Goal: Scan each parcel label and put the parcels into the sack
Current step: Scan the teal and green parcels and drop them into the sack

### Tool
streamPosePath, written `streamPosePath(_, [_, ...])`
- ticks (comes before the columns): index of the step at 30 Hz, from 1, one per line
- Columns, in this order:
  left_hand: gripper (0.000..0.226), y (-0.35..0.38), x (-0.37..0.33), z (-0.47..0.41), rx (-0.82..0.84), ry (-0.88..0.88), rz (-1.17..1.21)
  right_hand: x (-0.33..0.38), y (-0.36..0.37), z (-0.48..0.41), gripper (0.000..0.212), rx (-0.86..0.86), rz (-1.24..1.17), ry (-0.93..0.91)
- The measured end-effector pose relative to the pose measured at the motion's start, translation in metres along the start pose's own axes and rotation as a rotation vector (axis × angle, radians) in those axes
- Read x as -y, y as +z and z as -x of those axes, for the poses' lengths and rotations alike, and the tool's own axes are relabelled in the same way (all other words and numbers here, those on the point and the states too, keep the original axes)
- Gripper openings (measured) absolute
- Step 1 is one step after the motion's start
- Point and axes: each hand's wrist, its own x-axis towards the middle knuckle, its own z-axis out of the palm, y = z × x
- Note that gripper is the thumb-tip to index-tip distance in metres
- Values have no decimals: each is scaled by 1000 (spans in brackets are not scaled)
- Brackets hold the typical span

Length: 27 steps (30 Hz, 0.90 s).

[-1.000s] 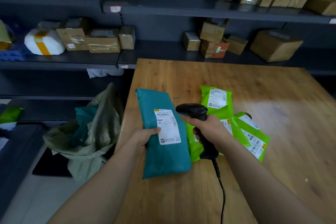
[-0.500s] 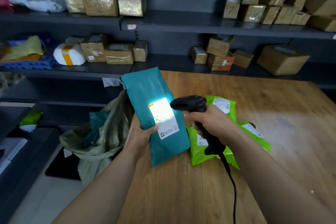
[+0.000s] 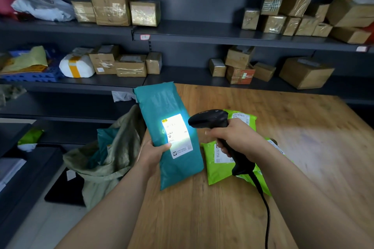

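My left hand (image 3: pixel 152 152) grips a teal parcel (image 3: pixel 162 111) by its left edge and holds it tilted above the table's left side. Its white label (image 3: pixel 177 134) glows under the scanner's light. My right hand (image 3: pixel 235 137) grips a black corded barcode scanner (image 3: pixel 209 120), whose head points at the label from the right. Several green parcels (image 3: pixel 218 170) lie on the wooden table (image 3: pixel 303 127) under my right hand, partly hidden by it. An olive sack (image 3: pixel 105 166) stands open on the floor left of the table, with a teal parcel (image 3: pixel 102 141) inside.
Dark shelves (image 3: pixel 202 34) behind the table hold several taped cardboard boxes and bagged parcels. The scanner cable (image 3: pixel 266 214) runs down across the table toward me. A dark counter (image 3: pixel 24 178) stands at the left with a green packet on it.
My left hand raised the teal parcel off the table and tilted it toward the scanner. The scanner light came on over the label. The camera tipped upward.
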Motion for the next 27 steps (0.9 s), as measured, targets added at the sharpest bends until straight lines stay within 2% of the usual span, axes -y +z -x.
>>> streamPosePath(4, [32,-3,1,-2,-9,-18,0,2,-2,4,19,3,1,5])
streamPosePath(13, [53,-10,1,-2,9,3,-3,2,2,6,18,22,38,31])
streamPosePath(20, [54,-13,-1,0,-10,-6,7,10,7,9,19,19,37,28])
streamPosePath(27, [44,-13,-4,-1,-28,-1,21,16,3,20,22,2,16,-19])
